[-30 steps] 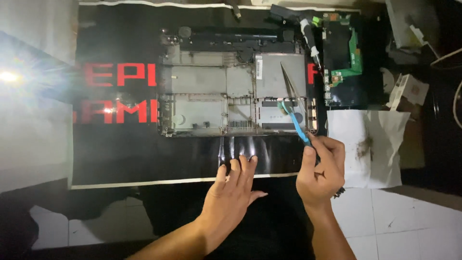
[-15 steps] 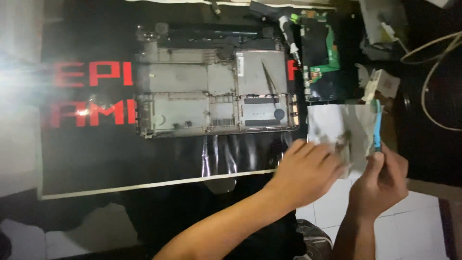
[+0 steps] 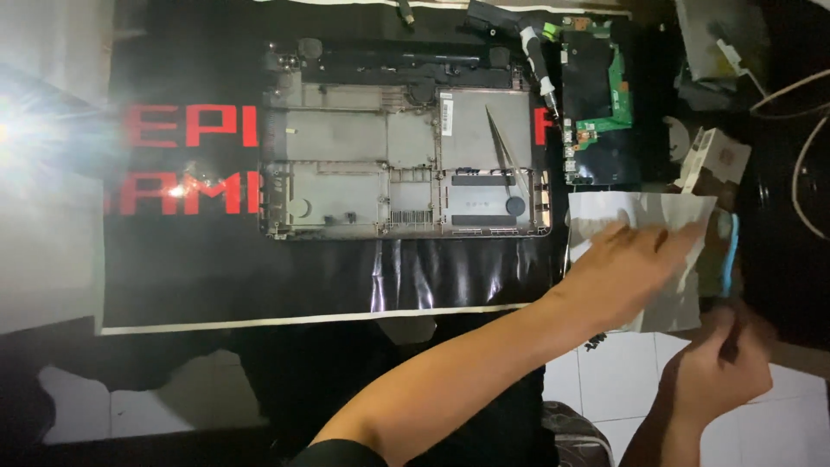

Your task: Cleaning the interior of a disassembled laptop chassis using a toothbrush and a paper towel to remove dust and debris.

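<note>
Lying open on the black mat (image 3: 216, 277), the grey laptop shell (image 3: 406, 164) is holding tweezers (image 3: 506, 147) in its right bay. The left hand (image 3: 635, 264) is pressing flat, fingers spread, on white paper (image 3: 666, 303). The right hand (image 3: 718, 376) is pinching a blue tool (image 3: 732, 251), standing upright, tip away from the person.

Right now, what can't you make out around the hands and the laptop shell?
- Right hand: motion-blurred in the head view, so its grip on the blue tool is unclear.
- White sheet: the left hand covers much of it.
- Mat: glare from a lamp washes out its left edge.
- Cables: cut off by the right edge.
</note>
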